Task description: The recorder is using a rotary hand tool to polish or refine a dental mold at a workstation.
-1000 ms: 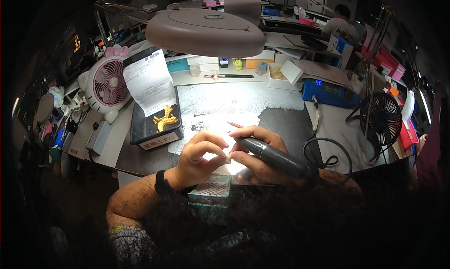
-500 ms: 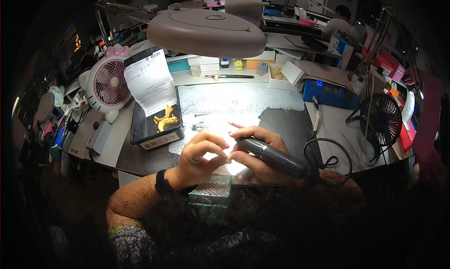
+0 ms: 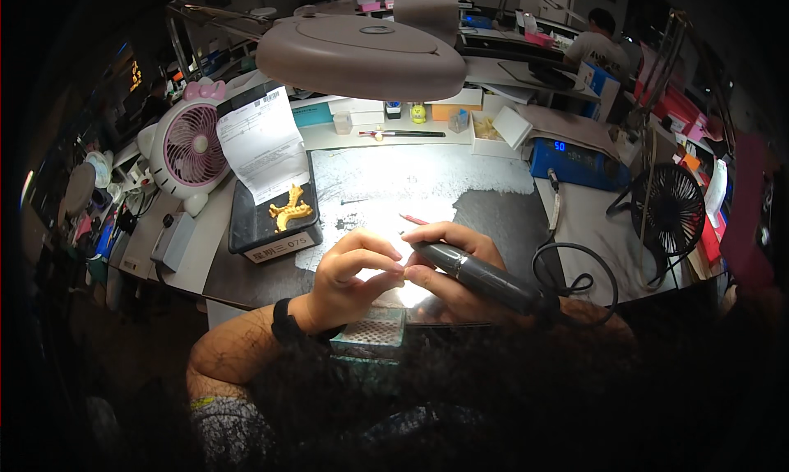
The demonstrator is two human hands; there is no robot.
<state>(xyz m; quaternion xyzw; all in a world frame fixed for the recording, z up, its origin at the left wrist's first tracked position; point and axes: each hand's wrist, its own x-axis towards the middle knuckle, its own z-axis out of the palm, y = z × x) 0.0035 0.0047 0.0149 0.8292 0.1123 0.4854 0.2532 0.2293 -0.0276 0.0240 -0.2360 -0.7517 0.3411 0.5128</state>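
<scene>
My right hand (image 3: 442, 289) is wrapped round a dark grey handheld rotary handpiece (image 3: 485, 281), its slim end pointing up and left and its cord running off to the right. My left hand (image 3: 349, 276) makes a pinch, with thumb and fingertips pressed together at my right thumb. Whatever is in that pinch is too small and too brightly lit to make out. Just beyond the right hand's fingers shows a thin red stick (image 3: 413, 219). Below the hands sits a greenish box with a perforated top (image 3: 370, 330).
A black bin (image 3: 246, 240) holding a yellow dental cast (image 3: 289, 210) and a paper sheet (image 3: 263, 143) stands left, beside a pink-white fan (image 3: 193, 143). Overhead hangs a lamp (image 3: 362, 57). To the right are a blue control unit (image 3: 575, 166), a looped cord (image 3: 615, 283) and a black fan (image 3: 667, 209).
The left hand's fingertips have shifted slightly and now meet the right thumb; the small pale thing seen between them is no longer distinct. The handpiece has hardly moved.
</scene>
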